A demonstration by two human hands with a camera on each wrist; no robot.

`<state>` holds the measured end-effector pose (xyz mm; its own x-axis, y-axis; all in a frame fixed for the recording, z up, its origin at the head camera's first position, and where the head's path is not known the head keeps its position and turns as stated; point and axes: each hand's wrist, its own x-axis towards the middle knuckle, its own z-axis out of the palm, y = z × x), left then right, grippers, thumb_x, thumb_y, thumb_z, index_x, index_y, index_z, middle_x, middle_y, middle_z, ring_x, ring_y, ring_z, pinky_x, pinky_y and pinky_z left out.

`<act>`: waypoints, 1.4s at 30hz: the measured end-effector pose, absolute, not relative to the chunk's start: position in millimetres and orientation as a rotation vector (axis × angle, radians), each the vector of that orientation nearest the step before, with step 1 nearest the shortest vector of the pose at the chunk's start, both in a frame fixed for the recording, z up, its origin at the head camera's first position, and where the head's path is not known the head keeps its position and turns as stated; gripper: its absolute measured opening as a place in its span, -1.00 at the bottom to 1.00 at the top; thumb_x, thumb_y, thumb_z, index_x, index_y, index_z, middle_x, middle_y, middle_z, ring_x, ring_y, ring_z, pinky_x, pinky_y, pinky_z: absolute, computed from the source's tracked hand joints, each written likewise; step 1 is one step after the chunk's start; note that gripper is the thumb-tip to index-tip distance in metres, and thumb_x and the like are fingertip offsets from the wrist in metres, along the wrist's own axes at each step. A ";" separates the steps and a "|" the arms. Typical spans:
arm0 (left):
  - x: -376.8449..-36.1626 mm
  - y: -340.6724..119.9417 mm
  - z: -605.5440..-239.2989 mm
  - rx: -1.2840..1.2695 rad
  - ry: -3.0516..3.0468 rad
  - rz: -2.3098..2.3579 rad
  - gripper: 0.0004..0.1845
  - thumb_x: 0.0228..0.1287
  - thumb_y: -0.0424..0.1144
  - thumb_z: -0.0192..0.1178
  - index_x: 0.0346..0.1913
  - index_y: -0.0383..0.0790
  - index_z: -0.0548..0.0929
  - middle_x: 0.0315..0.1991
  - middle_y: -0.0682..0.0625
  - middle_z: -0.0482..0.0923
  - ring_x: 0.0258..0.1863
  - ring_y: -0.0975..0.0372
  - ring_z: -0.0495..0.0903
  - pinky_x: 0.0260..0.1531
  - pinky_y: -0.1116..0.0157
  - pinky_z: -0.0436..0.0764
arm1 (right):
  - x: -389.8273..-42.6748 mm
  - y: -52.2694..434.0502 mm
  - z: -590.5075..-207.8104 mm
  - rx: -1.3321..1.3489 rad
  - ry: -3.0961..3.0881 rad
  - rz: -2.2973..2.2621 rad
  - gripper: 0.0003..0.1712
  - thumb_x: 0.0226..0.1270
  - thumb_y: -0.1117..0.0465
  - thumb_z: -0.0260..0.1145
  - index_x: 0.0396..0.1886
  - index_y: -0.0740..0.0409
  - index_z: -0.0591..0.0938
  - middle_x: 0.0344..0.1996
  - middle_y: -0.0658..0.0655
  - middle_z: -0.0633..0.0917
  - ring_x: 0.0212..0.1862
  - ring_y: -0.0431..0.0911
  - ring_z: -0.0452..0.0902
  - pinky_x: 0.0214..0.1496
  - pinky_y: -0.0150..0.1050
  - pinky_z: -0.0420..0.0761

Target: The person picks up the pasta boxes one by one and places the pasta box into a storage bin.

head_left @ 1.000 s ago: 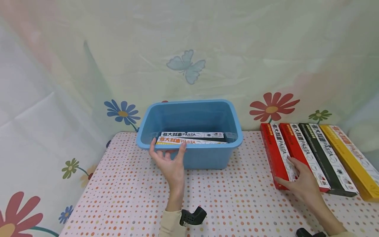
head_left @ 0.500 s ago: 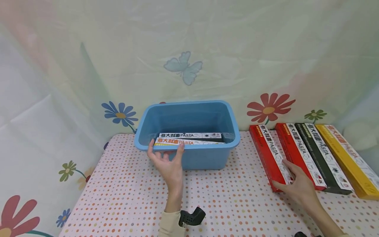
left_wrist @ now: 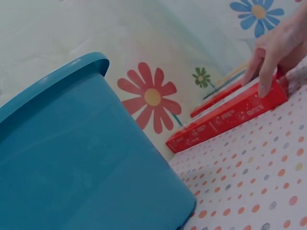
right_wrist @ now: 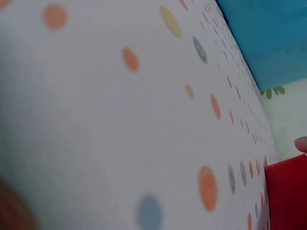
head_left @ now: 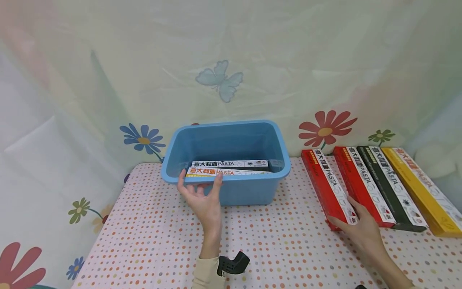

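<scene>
My left hand (head_left: 203, 206) holds the front rim of a blue plastic bin (head_left: 249, 192), thumb and fingers at the edge. Inside the bin lie a yellow pasta box (head_left: 213, 171) and a black pasta box (head_left: 231, 163), their lower parts hidden by the front wall. At the right, my right hand (head_left: 362, 233) grips the near end of the leftmost red pasta box (head_left: 321, 182), thumb on its left side, fingers across to the right. In the left wrist view this red box (left_wrist: 225, 117) lies on the table. Only its end shows in the right wrist view.
Right of the held box lie another red pasta box (head_left: 361, 184), a black one (head_left: 393, 188) and a yellow one (head_left: 422, 192), side by side. A flowered curtain (head_left: 274, 60) rises behind the dotted tablecloth (head_left: 144, 233).
The leftmost red pasta box has shifted left with my right hand, opening a gap to the second red one. My left hand stays at the bin's rim.
</scene>
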<state>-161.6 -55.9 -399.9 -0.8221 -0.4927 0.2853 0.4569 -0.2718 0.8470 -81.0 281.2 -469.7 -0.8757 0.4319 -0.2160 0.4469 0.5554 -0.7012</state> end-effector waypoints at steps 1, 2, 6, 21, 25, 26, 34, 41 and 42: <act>-161.7 -56.2 -399.6 0.044 -1.393 -2.116 -0.01 0.02 -0.37 0.49 0.43 0.06 0.11 0.12 -0.21 0.35 -0.28 0.13 0.46 -0.27 0.14 0.75 | -81.8 281.0 -469.9 0.776 2.754 -1.257 0.32 0.13 -0.39 0.32 0.58 0.13 -0.20 0.47 0.48 -0.01 0.35 0.39 -0.03 0.26 0.44 0.27; -161.8 -56.4 -399.2 0.043 -1.393 -2.114 -0.01 0.02 -0.37 0.49 0.43 0.05 0.11 0.13 -0.21 0.35 -0.28 0.13 0.46 -0.27 0.14 0.75 | -82.5 280.6 -470.0 0.777 2.752 -1.260 0.34 0.11 -0.39 0.33 0.58 0.13 -0.21 0.48 0.48 -0.02 0.36 0.39 -0.03 0.27 0.44 0.26; -161.7 -57.4 -398.1 0.040 -1.390 -2.106 -0.02 0.02 -0.37 0.49 0.43 0.05 0.11 0.15 -0.20 0.35 -0.28 0.13 0.47 -0.25 0.14 0.75 | -85.1 276.9 -470.6 0.789 2.738 -1.248 0.41 0.04 -0.40 0.38 0.58 0.09 -0.25 0.48 0.49 -0.04 0.36 0.40 -0.03 0.29 0.43 0.23; -160.6 -57.8 -398.6 0.062 -1.407 -2.078 -0.02 0.02 -0.40 0.48 0.43 0.00 0.12 0.21 -0.14 0.34 -0.28 0.12 0.47 -0.31 0.23 0.73 | -87.4 267.0 -475.7 0.888 2.809 -1.293 0.20 0.15 0.04 0.45 0.57 0.04 -0.14 0.45 0.49 0.08 0.34 0.34 0.06 0.25 0.29 0.31; -160.4 -57.2 -399.8 0.060 -1.416 -2.085 0.00 0.01 -0.37 0.49 0.44 -0.04 0.10 0.23 -0.12 0.34 -0.27 0.12 0.48 -0.29 0.22 0.73 | -85.1 267.8 -476.3 0.977 2.753 -1.352 0.16 0.20 0.00 0.42 0.57 -0.08 -0.15 0.50 0.42 0.03 0.40 0.31 -0.01 0.33 0.33 0.26; -160.3 -57.0 -400.3 0.058 -1.416 -2.087 0.00 0.01 -0.37 0.49 0.45 -0.04 0.09 0.21 -0.13 0.35 -0.27 0.11 0.48 -0.28 0.21 0.74 | -84.4 267.8 -475.9 0.991 2.743 -1.362 0.15 0.20 0.01 0.41 0.57 -0.10 -0.15 0.51 0.41 0.02 0.41 0.31 -0.02 0.34 0.34 0.25; -161.7 -55.3 -402.1 0.052 -1.412 -2.093 -0.01 0.01 -0.36 0.50 0.43 0.04 0.10 0.19 -0.09 0.39 -0.24 0.10 0.49 -0.26 0.22 0.74 | -74.6 269.3 -450.7 1.005 2.742 -1.335 0.14 0.22 -0.09 0.40 0.57 -0.13 -0.15 0.48 0.46 0.03 0.42 0.36 -0.08 0.21 0.35 0.43; -163.6 -55.7 -402.4 0.042 -1.412 -2.085 -0.01 0.01 -0.37 0.49 0.44 0.02 0.10 0.16 -0.11 0.41 -0.20 0.08 0.51 -0.24 0.23 0.74 | -64.2 275.9 -411.5 0.765 2.937 -1.340 0.04 0.26 -0.01 0.39 0.56 -0.19 -0.05 0.44 0.48 0.16 0.26 0.35 0.08 -0.41 -0.56 0.42; -164.0 -56.0 -402.5 0.040 -1.411 -2.082 -0.01 0.01 -0.37 0.49 0.44 0.01 0.10 0.16 -0.11 0.42 -0.20 0.07 0.51 -0.24 0.23 0.74 | -63.9 275.7 -406.0 0.714 2.972 -1.350 0.03 0.26 0.01 0.39 0.56 -0.21 -0.03 0.42 0.49 0.18 0.24 0.31 0.09 -0.48 -0.63 0.36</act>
<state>-164.0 -56.0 -402.5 -0.8100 -0.5011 0.3047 0.4686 -0.2407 0.8500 -63.9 275.7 -406.0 -0.8899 0.4562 0.0052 0.2961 0.5863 -0.7541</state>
